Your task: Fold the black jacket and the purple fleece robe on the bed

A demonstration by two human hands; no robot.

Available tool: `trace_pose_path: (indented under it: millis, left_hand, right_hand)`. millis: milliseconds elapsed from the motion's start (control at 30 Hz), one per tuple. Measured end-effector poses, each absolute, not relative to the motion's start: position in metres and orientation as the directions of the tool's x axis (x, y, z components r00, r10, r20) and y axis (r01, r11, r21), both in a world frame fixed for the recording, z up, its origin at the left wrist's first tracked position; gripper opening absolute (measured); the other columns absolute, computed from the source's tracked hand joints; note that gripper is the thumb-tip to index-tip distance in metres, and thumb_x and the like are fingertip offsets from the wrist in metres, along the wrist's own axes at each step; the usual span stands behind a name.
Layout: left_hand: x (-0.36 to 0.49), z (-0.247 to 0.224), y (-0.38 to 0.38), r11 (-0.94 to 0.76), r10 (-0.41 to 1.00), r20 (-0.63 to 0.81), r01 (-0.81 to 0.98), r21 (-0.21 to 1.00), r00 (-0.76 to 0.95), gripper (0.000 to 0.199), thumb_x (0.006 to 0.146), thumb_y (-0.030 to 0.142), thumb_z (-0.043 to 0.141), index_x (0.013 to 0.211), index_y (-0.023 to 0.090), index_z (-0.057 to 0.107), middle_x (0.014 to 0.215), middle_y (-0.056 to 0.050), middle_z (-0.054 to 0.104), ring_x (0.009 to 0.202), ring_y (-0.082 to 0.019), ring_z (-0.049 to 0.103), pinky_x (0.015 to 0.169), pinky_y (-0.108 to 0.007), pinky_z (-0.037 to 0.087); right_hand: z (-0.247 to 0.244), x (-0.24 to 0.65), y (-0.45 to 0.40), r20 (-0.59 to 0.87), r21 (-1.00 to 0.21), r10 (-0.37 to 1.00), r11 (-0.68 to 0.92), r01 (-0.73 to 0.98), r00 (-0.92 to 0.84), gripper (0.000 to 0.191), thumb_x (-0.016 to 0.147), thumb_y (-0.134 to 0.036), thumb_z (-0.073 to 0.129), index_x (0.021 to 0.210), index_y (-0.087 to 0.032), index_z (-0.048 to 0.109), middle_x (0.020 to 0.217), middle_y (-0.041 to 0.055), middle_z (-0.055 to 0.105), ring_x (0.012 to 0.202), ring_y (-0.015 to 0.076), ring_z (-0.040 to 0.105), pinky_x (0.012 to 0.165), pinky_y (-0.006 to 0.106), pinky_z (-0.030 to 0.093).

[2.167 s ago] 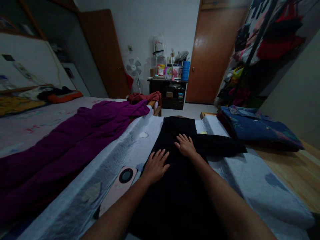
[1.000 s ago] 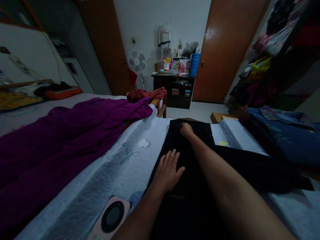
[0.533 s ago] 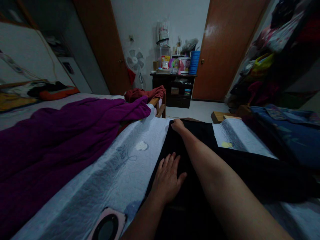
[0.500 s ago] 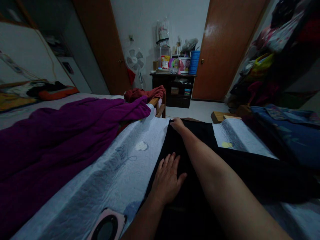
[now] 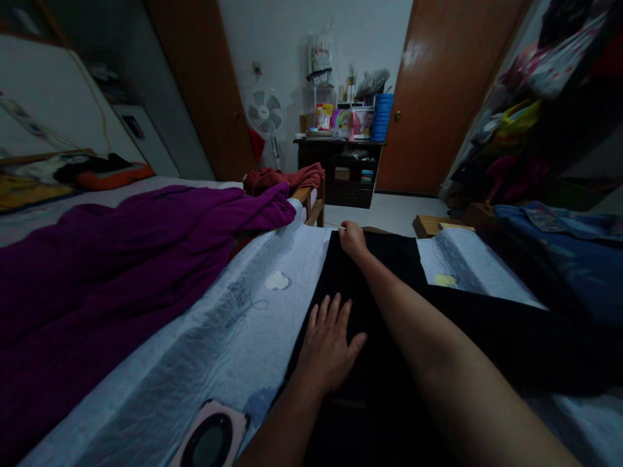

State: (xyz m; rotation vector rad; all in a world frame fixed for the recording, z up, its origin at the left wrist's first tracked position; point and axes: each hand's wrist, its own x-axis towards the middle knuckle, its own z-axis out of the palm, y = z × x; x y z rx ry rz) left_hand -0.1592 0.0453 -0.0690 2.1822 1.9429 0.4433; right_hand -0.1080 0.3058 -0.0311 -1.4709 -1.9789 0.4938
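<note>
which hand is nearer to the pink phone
Left. The left hand lies flat on the black garment, beyond and right of the pink phone; the right hand is farther, at the garment's far edge.

Dim, bluish light leaves a faint glare on the right-hand door [image 5: 438, 97], sinks the black cloth [image 5: 384, 376] into near-featureless shadow, and the outer edges look stretched and soft.

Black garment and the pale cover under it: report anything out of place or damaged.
A pink phone lies on the pale cover beside the left forearm, a bit odd among cloth. No damage shows, though the black garment is too dark to check closely.
</note>
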Motion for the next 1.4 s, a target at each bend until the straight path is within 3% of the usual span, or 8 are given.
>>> trace_pose_path:
  millis: [100, 167, 267, 633, 933, 1067, 1200, 1400]
  left_hand:
    - [-0.159, -0.068, 0.046, -0.121, 0.992, 0.086, 0.937, 0.327, 0.098, 0.068, 0.094, 0.058, 0.031, 0.150, 0.019, 0.027, 0.158, -0.010, 0.023, 0.146, -0.030, 0.013, 0.118, -0.054, 0.016]
    - [-0.158, -0.068, 0.046, -0.114, 0.993, 0.071, 0.940, 0.321, 0.097, 0.071, 0.094, 0.058, 0.032, 0.150, 0.016, 0.026, 0.158, -0.012, 0.022, 0.146, -0.031, 0.013, 0.118, -0.054, 0.016]
    - [-0.158, -0.068, 0.046, -0.099, 0.994, 0.072, 0.950, 0.296, 0.081, 0.073, 0.093, 0.058, 0.031, 0.150, 0.013, 0.025, 0.158, -0.013, 0.021, 0.146, -0.030, 0.014, 0.117, -0.054, 0.018]
    - [-0.157, -0.072, 0.047, -0.084, 0.994, 0.089, 0.969, 0.232, 0.065, 0.075, 0.094, 0.062, 0.019, 0.150, 0.013, 0.026, 0.158, -0.013, 0.023, 0.146, -0.027, 0.015, 0.118, -0.049, 0.018]
    - [-0.156, -0.074, 0.048, -0.075, 0.993, 0.110, 0.967, 0.244, 0.049, 0.076, 0.093, 0.064, 0.018, 0.149, 0.014, 0.031, 0.156, -0.014, 0.028, 0.146, -0.027, 0.018, 0.118, -0.048, 0.018]
    - [-0.156, -0.073, 0.048, -0.078, 0.992, 0.112, 0.967, 0.243, 0.052, 0.076, 0.093, 0.064, 0.016, 0.148, 0.014, 0.032, 0.156, -0.014, 0.029, 0.145, -0.029, 0.020, 0.117, -0.048, 0.018]
    - [-0.156, -0.072, 0.047, -0.076, 0.991, 0.127, 0.968, 0.237, 0.047, 0.076, 0.094, 0.063, 0.015, 0.149, 0.013, 0.032, 0.155, -0.014, 0.030, 0.145, -0.029, 0.022, 0.117, -0.047, 0.018]
    - [-0.155, -0.074, 0.049, -0.076, 0.990, 0.133, 0.965, 0.249, 0.044, 0.078, 0.093, 0.064, 0.014, 0.149, 0.012, 0.031, 0.155, -0.014, 0.029, 0.145, -0.029, 0.021, 0.117, -0.048, 0.018]
  right_hand:
    - [-0.026, -0.103, 0.286, 0.335, -0.395, 0.845, 0.528, 0.752, -0.417, 0.036, 0.094, -0.021, 0.039, 0.125, -0.014, 0.057, 0.135, 0.0136, 0.055, 0.129, 0.0232, 0.044, 0.109, 0.037, 0.029]
    - [-0.035, -0.102, 0.273, 0.249, -0.241, 0.759, 0.651, 0.720, -0.602, 0.040, 0.096, -0.027, 0.040, 0.132, -0.014, 0.052, 0.145, 0.0128, 0.046, 0.137, 0.0247, 0.035, 0.113, 0.043, 0.023]
    - [-0.055, -0.103, 0.263, 0.084, -0.133, 0.734, 0.678, 0.723, -0.674, 0.054, 0.096, -0.045, 0.038, 0.141, -0.015, 0.041, 0.155, 0.0111, 0.031, 0.144, 0.0271, 0.019, 0.115, 0.053, 0.016]
    - [-0.064, -0.099, 0.271, 0.113, -0.146, 0.806, 0.592, 0.792, -0.582, 0.063, 0.097, -0.053, 0.028, 0.149, -0.018, 0.029, 0.159, 0.0064, 0.020, 0.147, 0.0231, 0.009, 0.116, 0.045, 0.014]
    - [-0.058, -0.063, 0.229, -0.082, -0.146, 0.865, 0.480, 0.865, -0.494, 0.071, 0.096, -0.057, 0.024, 0.153, -0.016, 0.015, 0.161, 0.0068, 0.005, 0.147, 0.0239, 0.008, 0.116, 0.044, 0.013]
    - [-0.049, -0.040, 0.207, -0.086, -0.098, 0.882, 0.456, 0.885, -0.464, 0.068, 0.097, -0.055, 0.028, 0.152, -0.016, 0.021, 0.160, 0.0106, 0.017, 0.144, 0.0258, 0.021, 0.114, 0.041, 0.019]
    - [-0.033, -0.005, 0.189, 0.034, -0.023, 0.925, 0.380, 0.925, -0.379, 0.054, 0.097, -0.046, 0.034, 0.140, -0.014, 0.042, 0.139, 0.0161, 0.050, 0.125, 0.0272, 0.048, 0.101, 0.038, 0.034]
    - [-0.010, 0.053, 0.173, 0.053, 0.072, 0.975, 0.212, 0.975, -0.216, 0.045, 0.094, -0.051, 0.040, 0.108, -0.015, 0.064, 0.115, 0.0162, 0.062, 0.109, 0.0292, 0.056, 0.089, 0.038, 0.041]
